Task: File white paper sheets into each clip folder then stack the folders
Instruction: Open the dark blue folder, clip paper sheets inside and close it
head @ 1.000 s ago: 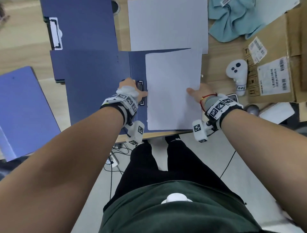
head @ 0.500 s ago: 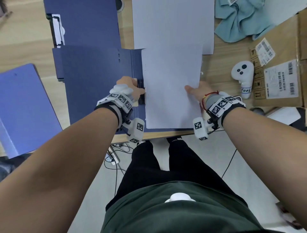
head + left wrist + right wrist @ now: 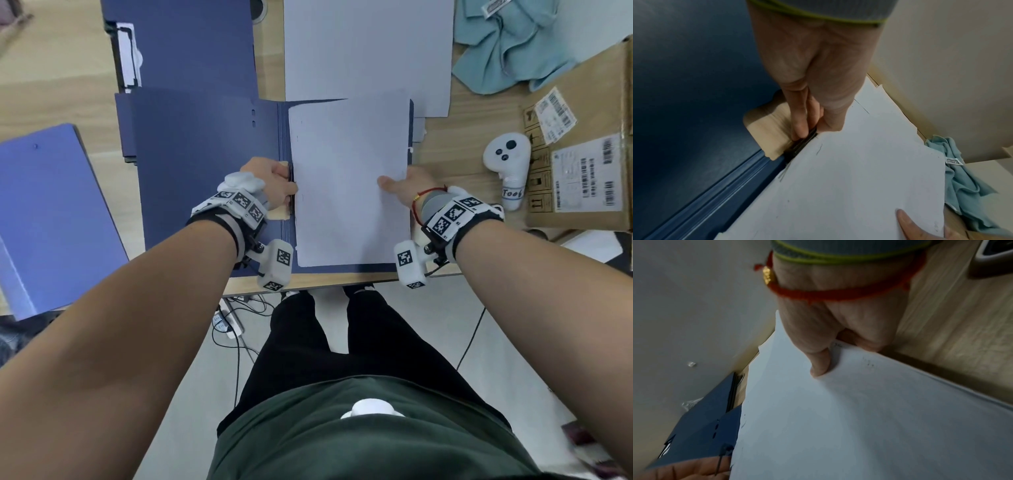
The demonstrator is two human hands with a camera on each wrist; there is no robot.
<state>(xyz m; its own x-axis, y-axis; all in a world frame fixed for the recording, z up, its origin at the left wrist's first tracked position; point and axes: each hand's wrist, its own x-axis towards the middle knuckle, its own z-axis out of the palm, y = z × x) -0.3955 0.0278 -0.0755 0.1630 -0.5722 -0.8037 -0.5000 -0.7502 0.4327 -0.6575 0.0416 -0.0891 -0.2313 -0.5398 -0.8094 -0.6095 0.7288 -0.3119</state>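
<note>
An open dark blue clip folder (image 3: 205, 164) lies at the desk's front edge. A white paper sheet (image 3: 349, 181) lies on its right half, with its left edge at the black clip (image 3: 801, 144) by the spine. My left hand (image 3: 274, 185) pinches that clip lever between thumb and fingers (image 3: 799, 129). My right hand (image 3: 400, 185) pinches the sheet's right edge, thumb (image 3: 820, 365) on top and fingers underneath. A pile of white sheets (image 3: 366, 51) lies behind the folder. Another open dark blue folder (image 3: 185, 44) with its own clip (image 3: 128, 54) lies at the back left.
A lighter blue folder (image 3: 51, 212) lies shut at the far left, overhanging the desk edge. At the right stand a cardboard box (image 3: 582, 144) and a white controller (image 3: 507, 164). A teal cloth (image 3: 507, 44) is bunched at the back right. Cables hang below the desk.
The sheet has slid left so that its edge sits at the clip. My left hand has shifted from touching the sheet's edge to pinching the clip lever. My right hand keeps its hold.
</note>
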